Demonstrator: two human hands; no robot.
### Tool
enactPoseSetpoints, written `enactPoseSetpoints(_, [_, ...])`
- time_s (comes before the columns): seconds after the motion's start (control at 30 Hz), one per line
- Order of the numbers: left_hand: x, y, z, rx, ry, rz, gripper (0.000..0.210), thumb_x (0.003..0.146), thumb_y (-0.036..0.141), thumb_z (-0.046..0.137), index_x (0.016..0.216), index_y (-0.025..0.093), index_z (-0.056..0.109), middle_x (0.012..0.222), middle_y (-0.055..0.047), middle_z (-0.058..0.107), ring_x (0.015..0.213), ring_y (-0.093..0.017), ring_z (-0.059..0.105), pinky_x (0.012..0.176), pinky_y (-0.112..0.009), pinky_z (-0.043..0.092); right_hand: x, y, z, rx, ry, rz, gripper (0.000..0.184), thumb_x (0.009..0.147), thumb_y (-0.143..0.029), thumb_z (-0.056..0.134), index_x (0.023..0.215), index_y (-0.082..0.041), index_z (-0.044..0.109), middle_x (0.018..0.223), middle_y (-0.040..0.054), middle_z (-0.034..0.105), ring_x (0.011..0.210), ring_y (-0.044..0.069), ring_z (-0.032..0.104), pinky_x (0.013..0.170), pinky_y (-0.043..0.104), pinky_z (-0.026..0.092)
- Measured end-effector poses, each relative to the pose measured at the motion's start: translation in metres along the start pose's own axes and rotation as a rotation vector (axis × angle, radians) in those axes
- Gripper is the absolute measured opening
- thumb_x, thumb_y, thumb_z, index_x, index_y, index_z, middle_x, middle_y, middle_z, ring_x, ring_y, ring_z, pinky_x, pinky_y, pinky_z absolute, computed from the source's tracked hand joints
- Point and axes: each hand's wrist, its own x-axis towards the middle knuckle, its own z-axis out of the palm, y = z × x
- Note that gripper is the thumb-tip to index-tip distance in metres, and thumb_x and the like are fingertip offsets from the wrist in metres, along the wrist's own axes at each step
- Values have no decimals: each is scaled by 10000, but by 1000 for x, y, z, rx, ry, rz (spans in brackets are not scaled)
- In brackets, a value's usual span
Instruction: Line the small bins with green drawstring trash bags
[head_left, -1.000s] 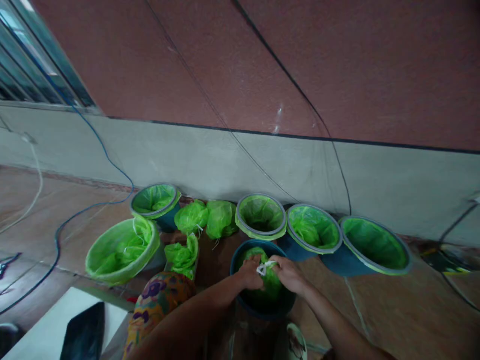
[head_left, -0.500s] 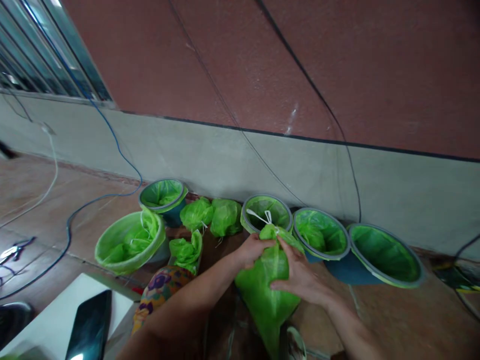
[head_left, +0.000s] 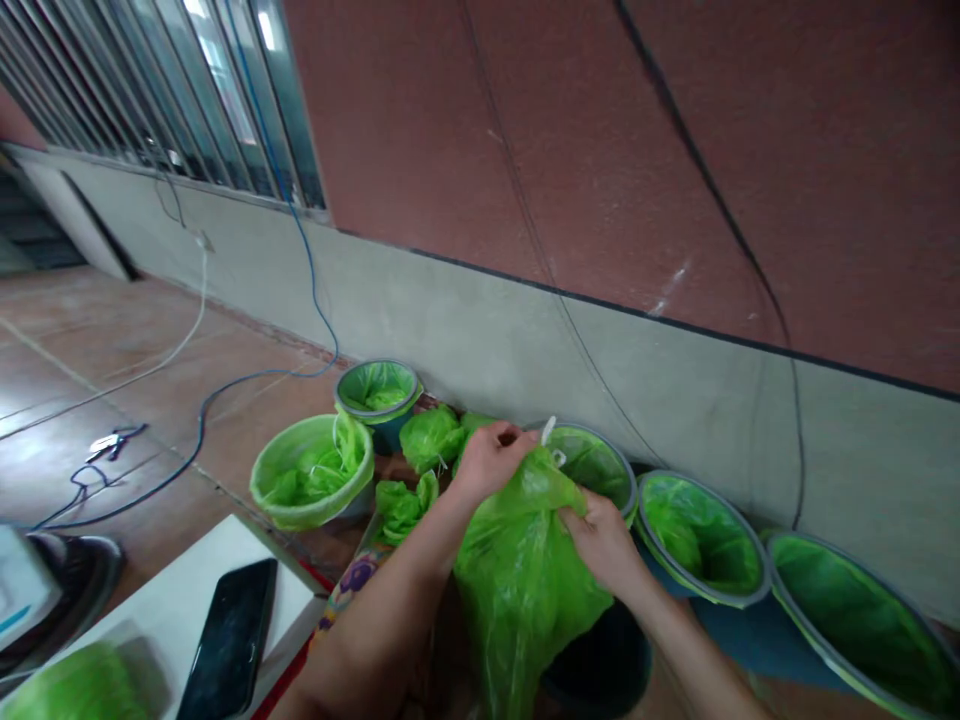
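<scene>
A translucent green drawstring garbage bag (head_left: 525, 570) hangs between my hands, with white string ends showing at its top. My left hand (head_left: 495, 460) is closed in a pinch at the bag's upper left edge, by the string; exactly what lies between its fingertips is hidden. Lower on the other side, my right hand (head_left: 600, 540) grips the bag with the thumb on the plastic. Below the bag and partly covered by it stands a dark bin (head_left: 604, 665). Behind my hands is a grey-rimmed bin (head_left: 634, 480) lined with green plastic.
More lined bins stand along the wall, one in the middle right (head_left: 757, 600) and one far right (head_left: 825, 650). Leftward are a pale green-lined basin (head_left: 262, 510), a small bin (head_left: 341, 400) and bunched green bags (head_left: 431, 440). A phone (head_left: 229, 635) lies on a white table (head_left: 187, 570).
The view has swung left. My left hand has moved up to the string and the bag's top is spread wider. A dark bin now shows beneath the bag.
</scene>
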Motion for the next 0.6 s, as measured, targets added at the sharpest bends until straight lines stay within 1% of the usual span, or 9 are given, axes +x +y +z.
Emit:
enactPoseSetpoints(0.07, [10,-5,-20,-33,291,19,264,818,394,576,840,137,633,759,-19,645,691,-119,577,650,-223,439,42,-8,16,102,54,7,226,773,-294,511,881,-170,667,763,26,676,686,176,582,655,276,471])
enactPoseSetpoints(0.1, [13,-7,-28,-40,403,18,246,824,364,569,894,135,626,832,-42,660,760,-133,598,708,-236,455,64,-11,24,153,93,14,224,761,-303,526,882,-170,660,758,22,672,663,163,571,631,264,464])
enactPoseSetpoints(0.17, [13,-9,-37,-17,546,14,236,825,314,570,976,139,615,951,-75,657,871,-157,603,797,-265,462,107,-15,38,257,173,26,226,736,-336,567,877,-176,641,729,6,655,621,137,550,590,240,450])
enactPoseSetpoints(0.2, [11,-9,-39,4,572,12,233,822,291,570,999,146,613,983,-81,650,900,-163,598,821,-276,461,127,-16,45,314,221,33,237,722,-359,589,871,-180,629,698,-7,639,596,126,538,571,231,443])
enactPoseSetpoints(0.27, [6,-8,-37,40,555,11,222,813,249,569,1013,162,613,996,-76,638,910,-168,589,839,-288,461,163,-16,55,425,307,45,280,680,-407,637,844,-183,600,641,-35,603,553,107,515,546,220,433])
enactPoseSetpoints(0.33, [1,-5,-30,65,481,11,201,796,213,573,988,171,618,969,-65,633,895,-169,586,845,-295,464,192,-14,65,509,363,42,330,632,-442,676,809,-184,571,612,-53,577,535,96,506,543,220,435])
enactPoseSetpoints(0.43, [-2,0,-17,62,349,-4,157,789,189,554,929,178,626,937,-54,632,850,-169,591,816,-301,484,230,-6,77,553,362,3,367,613,-462,694,816,-187,560,616,-57,576,567,104,537,576,236,454])
enactPoseSetpoints(0.53, [-2,4,-8,6,230,-6,170,784,195,544,927,194,635,966,-52,641,822,-165,604,803,-300,507,257,13,88,462,300,-20,349,675,-468,659,857,-182,580,648,-42,597,601,117,556,607,260,466])
enactPoseSetpoints(0.6, [-2,6,-6,-11,169,-38,179,774,198,543,921,199,645,970,-54,652,823,-172,614,808,-307,518,264,31,94,264,244,-2,314,729,-457,640,845,-168,604,678,-25,610,629,127,561,634,280,477])
